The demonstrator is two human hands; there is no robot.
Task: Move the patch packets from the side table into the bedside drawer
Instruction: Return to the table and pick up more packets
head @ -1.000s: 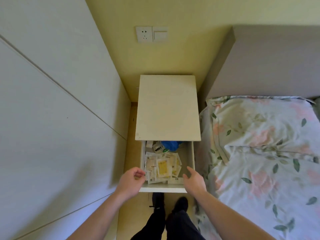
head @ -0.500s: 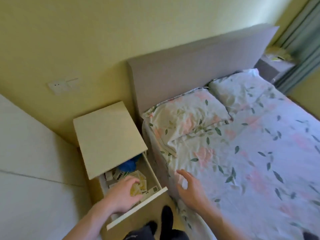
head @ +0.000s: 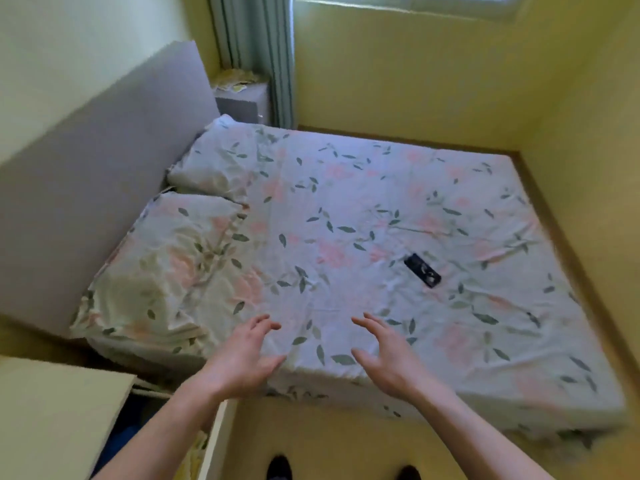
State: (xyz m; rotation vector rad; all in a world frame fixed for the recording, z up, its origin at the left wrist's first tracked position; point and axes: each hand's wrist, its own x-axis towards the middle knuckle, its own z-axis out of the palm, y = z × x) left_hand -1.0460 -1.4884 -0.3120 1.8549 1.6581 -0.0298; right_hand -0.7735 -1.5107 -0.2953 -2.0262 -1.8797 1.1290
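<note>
Yellow walls close round a bed point(head: 398, 237) in a floral sheet, and we look down across it.

Our left hand point(head: 242, 358) and right hand point(head: 388, 358) hover over the near edge of the mattress, fingers spread and relaxed, grasping nothing. Patch packets point(head: 235, 81) lie as a pale yellowish heap, blurred, on the grey side table point(head: 242, 102) beside the curtain point(head: 263, 57), well apart from both hands across the bed. Just below our left forearm, the bedside drawer point(head: 216, 441) stands pulled out under the cream nightstand top point(head: 52, 417). A dark phone point(head: 422, 270) rests on the sheet.
</note>
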